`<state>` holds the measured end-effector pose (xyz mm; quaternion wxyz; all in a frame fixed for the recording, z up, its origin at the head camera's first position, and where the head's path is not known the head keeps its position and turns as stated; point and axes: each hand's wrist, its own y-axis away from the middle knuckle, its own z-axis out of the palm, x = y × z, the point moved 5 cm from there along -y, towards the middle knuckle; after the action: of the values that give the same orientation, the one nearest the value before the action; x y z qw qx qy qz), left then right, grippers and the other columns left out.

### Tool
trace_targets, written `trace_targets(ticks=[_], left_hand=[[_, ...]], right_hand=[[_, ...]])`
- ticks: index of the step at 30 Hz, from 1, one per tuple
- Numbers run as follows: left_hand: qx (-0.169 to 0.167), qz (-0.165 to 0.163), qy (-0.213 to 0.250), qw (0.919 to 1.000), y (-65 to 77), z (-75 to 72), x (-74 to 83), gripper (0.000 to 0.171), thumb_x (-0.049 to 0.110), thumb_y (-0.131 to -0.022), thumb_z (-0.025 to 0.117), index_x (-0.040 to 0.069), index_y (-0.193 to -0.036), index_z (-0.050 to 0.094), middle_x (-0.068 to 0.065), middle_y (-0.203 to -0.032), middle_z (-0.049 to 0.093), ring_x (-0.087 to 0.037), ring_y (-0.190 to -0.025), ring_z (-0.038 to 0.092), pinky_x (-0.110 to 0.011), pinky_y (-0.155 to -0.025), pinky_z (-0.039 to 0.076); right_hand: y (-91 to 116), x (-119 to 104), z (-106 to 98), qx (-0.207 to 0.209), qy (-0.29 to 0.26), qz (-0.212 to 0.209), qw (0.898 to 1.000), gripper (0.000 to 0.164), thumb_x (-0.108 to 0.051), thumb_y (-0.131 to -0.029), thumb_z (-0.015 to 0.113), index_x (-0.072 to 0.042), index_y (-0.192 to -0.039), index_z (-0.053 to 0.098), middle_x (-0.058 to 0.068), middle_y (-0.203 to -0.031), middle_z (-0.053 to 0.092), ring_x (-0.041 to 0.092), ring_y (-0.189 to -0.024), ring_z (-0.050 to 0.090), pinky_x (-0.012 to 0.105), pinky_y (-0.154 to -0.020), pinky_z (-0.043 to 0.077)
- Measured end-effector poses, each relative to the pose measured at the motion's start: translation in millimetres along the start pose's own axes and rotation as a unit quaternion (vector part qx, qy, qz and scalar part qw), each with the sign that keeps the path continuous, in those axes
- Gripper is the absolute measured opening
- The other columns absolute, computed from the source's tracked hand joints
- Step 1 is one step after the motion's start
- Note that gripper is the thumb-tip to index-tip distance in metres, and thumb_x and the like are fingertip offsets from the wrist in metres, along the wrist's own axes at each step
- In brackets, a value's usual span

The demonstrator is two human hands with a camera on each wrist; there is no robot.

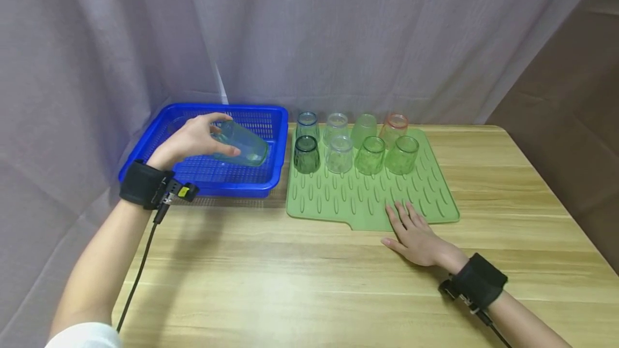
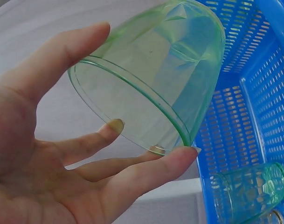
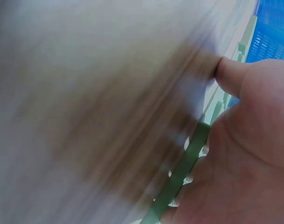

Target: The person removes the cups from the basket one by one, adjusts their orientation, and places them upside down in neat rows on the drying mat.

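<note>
A pale green clear tumbler (image 1: pixel 246 146) is gripped at its rim by my left hand (image 1: pixel 193 136), over the blue basket (image 1: pixel 278 173). In the left wrist view the tumbler (image 2: pixel 153 70) lies tilted, its mouth toward the palm, thumb and fingertips spread around the rim. Another greenish tumbler (image 2: pixel 249 191) lies inside the basket. My right hand (image 1: pixel 418 240) rests palm down with straight fingers on the front edge of the green ribbed mat (image 1: pixel 329 205), holding nothing. In the right wrist view the mat's edge (image 3: pixel 181 170) passes beneath the fingers.
Several tumblers stand upside down in two rows on the mat: blue (image 1: pixel 307 128), clear, green and orange-rimmed (image 1: pixel 394 130) behind; dark (image 1: pixel 307 156), clear and green (image 1: pixel 402 156) in front. A grey curtain (image 1: pixel 338 42) hangs behind the wooden table (image 1: pixel 271 283).
</note>
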<state>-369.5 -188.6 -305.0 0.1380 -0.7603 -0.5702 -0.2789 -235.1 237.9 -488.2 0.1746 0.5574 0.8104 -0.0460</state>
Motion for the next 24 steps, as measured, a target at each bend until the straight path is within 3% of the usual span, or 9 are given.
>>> trace_targets(ticks=[12,24], left_hand=[[-0.003,0.001,0.028,0.9996,2.2,3.9,3.9,0.088,0.04,-0.074,0.082,0.017,-0.147,0.037,-0.024,-0.142,0.045,-0.038,-0.125,0.05,-0.056,-0.096,0.048],[-0.011,0.014,0.066,0.9976,4.6,11.3,3.6,0.089,0.041,-0.074,0.083,0.019,-0.146,0.037,-0.021,-0.145,0.044,-0.038,-0.132,0.045,-0.057,-0.098,0.047]], right_hand=[[0.8,-0.9,-0.7,-0.008,0.008,0.007,1.0,0.078,-0.042,-0.1,0.046,0.004,-0.152,0.01,0.036,-0.156,0.004,0.056,-0.142,-0.002,0.073,-0.111,0.008],[1.7,-0.4,0.5,-0.002,0.007,0.005,1.0,0.077,-0.041,-0.101,0.046,0.004,-0.152,0.011,0.037,-0.155,0.005,0.057,-0.141,0.0,0.073,-0.11,0.008]])
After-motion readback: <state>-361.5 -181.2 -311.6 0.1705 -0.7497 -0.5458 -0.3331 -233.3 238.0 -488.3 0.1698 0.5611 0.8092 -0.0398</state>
